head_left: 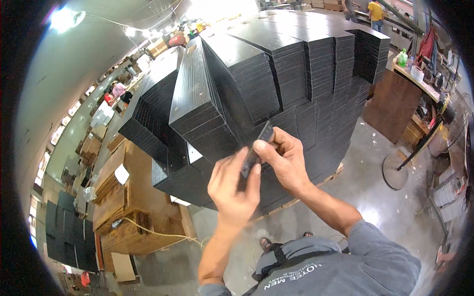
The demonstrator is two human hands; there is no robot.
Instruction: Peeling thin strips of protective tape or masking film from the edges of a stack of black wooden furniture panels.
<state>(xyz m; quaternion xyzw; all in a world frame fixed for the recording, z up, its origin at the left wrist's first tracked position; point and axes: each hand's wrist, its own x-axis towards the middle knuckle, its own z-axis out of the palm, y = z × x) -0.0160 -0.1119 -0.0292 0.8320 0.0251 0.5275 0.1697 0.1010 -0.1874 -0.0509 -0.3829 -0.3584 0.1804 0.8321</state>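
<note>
Both my hands hold a small, flat, dark strip (265, 133) in front of a large stack of black panels (321, 123). My right hand (288, 160) pinches its upper end between thumb and fingers. Lower down, my left hand (230, 187) closes around the other end, thumb on one side and fingers on the other. The strip is tilted, its top leaning right; what it is exactly I cannot tell. Just beyond my hands, a raised pile of black boards (195, 106) juts toward me from the stack.
Brown boards (143, 197) are stacked at the left, with a yellow cord (153, 233) across them. To the right stand a workbench (419, 84) with a green bottle (403, 58) and a round-based metal stand (396, 172). Other people (376, 15) are in the distance.
</note>
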